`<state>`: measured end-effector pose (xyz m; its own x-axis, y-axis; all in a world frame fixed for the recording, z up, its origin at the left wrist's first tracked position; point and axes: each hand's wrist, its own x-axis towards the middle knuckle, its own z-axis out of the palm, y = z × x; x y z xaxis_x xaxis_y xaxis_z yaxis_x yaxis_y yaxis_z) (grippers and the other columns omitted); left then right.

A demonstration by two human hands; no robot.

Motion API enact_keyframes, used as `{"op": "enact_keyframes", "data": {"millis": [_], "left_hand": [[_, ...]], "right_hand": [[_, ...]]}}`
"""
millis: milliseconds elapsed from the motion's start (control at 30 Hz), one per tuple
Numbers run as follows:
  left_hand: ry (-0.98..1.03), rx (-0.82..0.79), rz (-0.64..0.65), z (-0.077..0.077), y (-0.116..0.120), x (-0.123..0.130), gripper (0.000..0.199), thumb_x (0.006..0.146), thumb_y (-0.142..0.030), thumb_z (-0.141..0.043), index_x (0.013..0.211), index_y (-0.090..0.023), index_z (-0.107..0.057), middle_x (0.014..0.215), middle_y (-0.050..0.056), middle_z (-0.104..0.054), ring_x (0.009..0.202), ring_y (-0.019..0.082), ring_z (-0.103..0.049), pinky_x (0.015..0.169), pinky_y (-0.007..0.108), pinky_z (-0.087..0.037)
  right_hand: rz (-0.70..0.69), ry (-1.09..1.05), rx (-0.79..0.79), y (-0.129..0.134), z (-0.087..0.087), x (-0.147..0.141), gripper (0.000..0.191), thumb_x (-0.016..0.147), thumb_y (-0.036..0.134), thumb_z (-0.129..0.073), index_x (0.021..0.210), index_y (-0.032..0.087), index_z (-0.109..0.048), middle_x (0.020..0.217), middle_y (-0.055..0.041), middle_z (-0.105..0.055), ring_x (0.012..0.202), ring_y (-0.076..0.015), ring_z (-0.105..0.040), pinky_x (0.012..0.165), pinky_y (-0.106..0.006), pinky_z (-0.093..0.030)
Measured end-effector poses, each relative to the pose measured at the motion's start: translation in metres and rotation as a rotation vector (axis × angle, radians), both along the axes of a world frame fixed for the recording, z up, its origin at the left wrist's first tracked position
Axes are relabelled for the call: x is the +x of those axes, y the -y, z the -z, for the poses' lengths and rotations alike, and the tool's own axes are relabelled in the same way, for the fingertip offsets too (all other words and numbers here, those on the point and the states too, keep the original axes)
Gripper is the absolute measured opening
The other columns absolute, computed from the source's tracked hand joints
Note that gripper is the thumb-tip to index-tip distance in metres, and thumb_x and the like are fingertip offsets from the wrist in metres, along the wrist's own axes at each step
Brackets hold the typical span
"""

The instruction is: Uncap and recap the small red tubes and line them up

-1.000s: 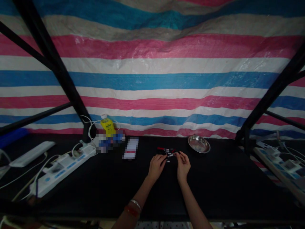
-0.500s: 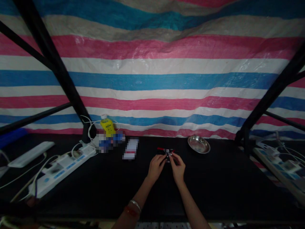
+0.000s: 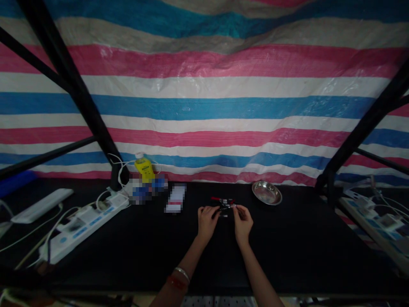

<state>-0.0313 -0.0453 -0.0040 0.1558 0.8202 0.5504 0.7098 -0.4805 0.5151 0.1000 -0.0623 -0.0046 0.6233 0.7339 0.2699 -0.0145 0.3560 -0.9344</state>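
Counter (image 3: 217, 264), head view: a small cluster of pieces (image 3: 227, 201), dark, silver and red, lies between two bare hands. Handling appears to be in mid-course: several pieces rest loose on the black surface, but how much is done and how much is left cannot be judged at this size. The red piece (image 3: 216, 198) lies just beyond the fingertips, on the side away from the person; a short silver piece (image 3: 225, 215) lies nearer, in the gap between the hands. The left hand (image 3: 207, 221) curls its fingers down at the cluster's left edge; whether they grip anything cannot be told. The right hand (image 3: 243, 221) brings thumb and forefinger close together at the right edge, apparently touching a piece; a firm grasp cannot be confirmed. A metal dish (image 3: 266, 194) stands apart, farther right.
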Motion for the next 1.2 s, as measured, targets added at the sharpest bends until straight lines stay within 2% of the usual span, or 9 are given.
{"op": "enact_keyframes", "data": {"millis": [167, 500, 633, 733, 867, 1000, 1100, 1200], "left_hand": [[0.063, 0.0, -0.078, -0.003, 0.0, -0.002, 0.012, 0.082, -0.029, -0.058, 0.089, -0.023, -0.066, 0.087, 0.002, -0.069, 0.083, 0.018, -0.061, 0.084, 0.039, -0.035], [0.05, -0.016, 0.068, -0.008, 0.0, -0.002, 0.013, 0.084, -0.03, -0.056, 0.092, -0.024, -0.064, 0.093, 0.0, -0.068, 0.091, 0.016, -0.057, 0.088, 0.037, -0.03], [0.026, -0.02, 0.115, -0.011, 0.003, -0.001, 0.018, 0.089, -0.027, -0.047, 0.098, -0.025, -0.062, 0.096, 0.001, -0.066, 0.093, 0.015, -0.056, 0.089, 0.035, -0.031], [0.031, -0.047, 0.119, -0.014, 0.004, -0.002, 0.022, 0.092, -0.025, -0.039, 0.096, -0.022, -0.06, 0.096, 0.002, -0.065, 0.093, 0.015, -0.055, 0.088, 0.034, -0.032], [0.053, -0.097, 0.031, -0.015, 0.003, -0.003, 0.028, 0.094, -0.025, -0.029, 0.088, -0.02, -0.056, 0.089, 0.002, -0.062, 0.089, 0.015, -0.054, 0.085, 0.033, -0.034], [0.08, -0.137, -0.046, -0.011, -0.001, -0.005, 0.031, 0.094, -0.026, -0.025, 0.082, -0.02, -0.053, 0.084, 0.001, -0.059, 0.085, 0.015, -0.054, 0.082, 0.031, -0.037], [0.102, -0.156, -0.093, -0.007, -0.005, -0.006, 0.031, 0.094, -0.025, -0.025, 0.082, -0.02, -0.054, 0.084, 0.001, -0.059, 0.086, 0.015, -0.054, 0.083, 0.032, -0.037], [0.114, -0.215, -0.179, -0.003, -0.008, -0.008, 0.027, 0.092, -0.026, -0.031, 0.087, -0.021, -0.057, 0.092, 0.002, -0.061, 0.092, 0.017, -0.054, 0.087, 0.035, -0.035]], "right_hand": [[0.007, -0.028, -0.077, -0.001, -0.003, 0.005, 0.03, 0.068, 0.04, -0.067, 0.08, 0.013, -0.064, 0.075, -0.006, -0.067, 0.072, -0.0171, -0.062, 0.067, -0.028, -0.048], [0.04, -0.266, -0.165, -0.008, 0.001, 0.016, 0.04, 0.055, 0.046, -0.073, 0.076, 0.012, -0.065, 0.07, -0.005, -0.068, 0.068, -0.0169, -0.062, 0.066, -0.027, -0.047], [0.073, -0.303, -0.17, -0.01, 0.003, 0.018, 0.042, 0.053, 0.047, -0.074, 0.075, 0.012, -0.066, 0.072, -0.0047, -0.069, 0.07, -0.0171, -0.062, 0.067, -0.027, -0.047], [0.044, -0.307, -0.21, -0.009, 0.001, 0.015, 0.042, 0.052, 0.048, -0.075, 0.073, 0.013, -0.066, 0.069, -0.0046, -0.069, 0.069, -0.0177, -0.062, 0.066, -0.027, -0.047], [-0.057, -0.213, -0.213, -0.005, -0.001, 0.012, 0.039, 0.057, 0.048, -0.072, 0.073, 0.013, -0.066, 0.068, -0.0048, -0.068, 0.069, -0.018, -0.062, 0.068, -0.028, -0.047], [-0.124, -0.06, -0.199, -0.006, 0.004, 0.013, 0.038, 0.064, 0.049, -0.067, 0.077, 0.013, -0.069, 0.075, -0.0068, -0.069, 0.074, -0.0192, -0.061, 0.07, -0.03, -0.047], [-0.116, 0.121, -0.172, -0.008, 0.009, 0.015, 0.035, 0.066, 0.048, -0.065, 0.077, 0.015, -0.07, 0.084, -0.008, -0.069, 0.083, -0.0212, -0.06, 0.073, -0.032, -0.045], [-0.048, 0.292, -0.151, -0.009, 0.012, 0.015, 0.03, 0.066, 0.047, -0.065, 0.07, 0.018, -0.069, 0.085, -0.0076, -0.068, 0.088, -0.0222, -0.057, 0.081, -0.035, -0.041]]}}
